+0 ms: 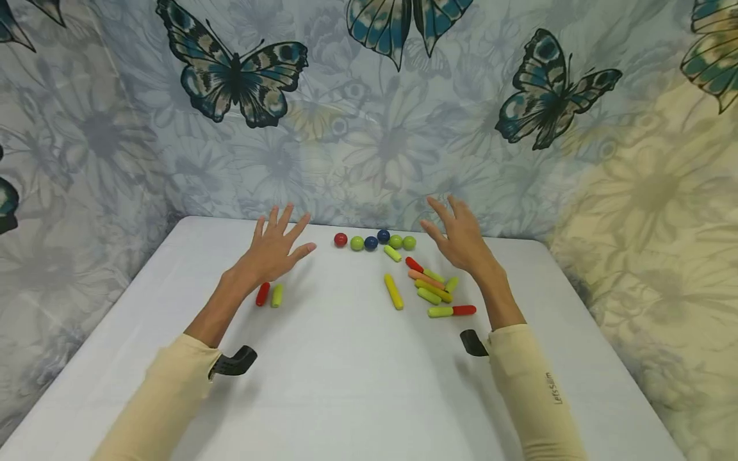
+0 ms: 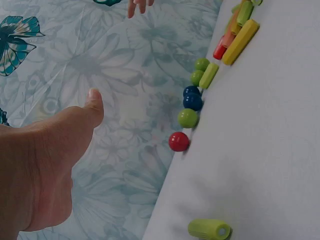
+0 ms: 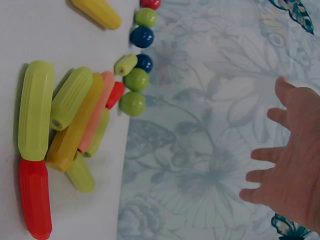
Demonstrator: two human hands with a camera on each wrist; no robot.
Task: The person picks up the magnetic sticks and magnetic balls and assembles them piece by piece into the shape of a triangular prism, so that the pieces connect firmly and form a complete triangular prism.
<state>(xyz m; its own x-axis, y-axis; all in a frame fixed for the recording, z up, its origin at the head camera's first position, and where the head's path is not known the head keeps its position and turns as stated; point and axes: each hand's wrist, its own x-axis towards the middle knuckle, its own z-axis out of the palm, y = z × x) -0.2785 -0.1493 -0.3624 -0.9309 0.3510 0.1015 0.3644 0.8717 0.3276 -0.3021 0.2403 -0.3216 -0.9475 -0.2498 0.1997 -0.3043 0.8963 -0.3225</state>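
Note:
My left hand is spread above the table's left side, holding nothing. Just below it lie a short red stick and a short light green stick. My right hand hovers at the back right, fingers apart, also holding nothing. Nearest to it is a loose pile of ridged sticks: a red one, a salmon one, a dark yellow one and several light green ones. In front of the pile, a light green stick meets a red stick end to end. A yellow stick lies apart, left of the pile.
Along the back edge of the white table sits a row of balls: a red ball, several green ones and two dark blue ones. A small green stick lies before them. Butterfly-patterned cloth rises behind the table.

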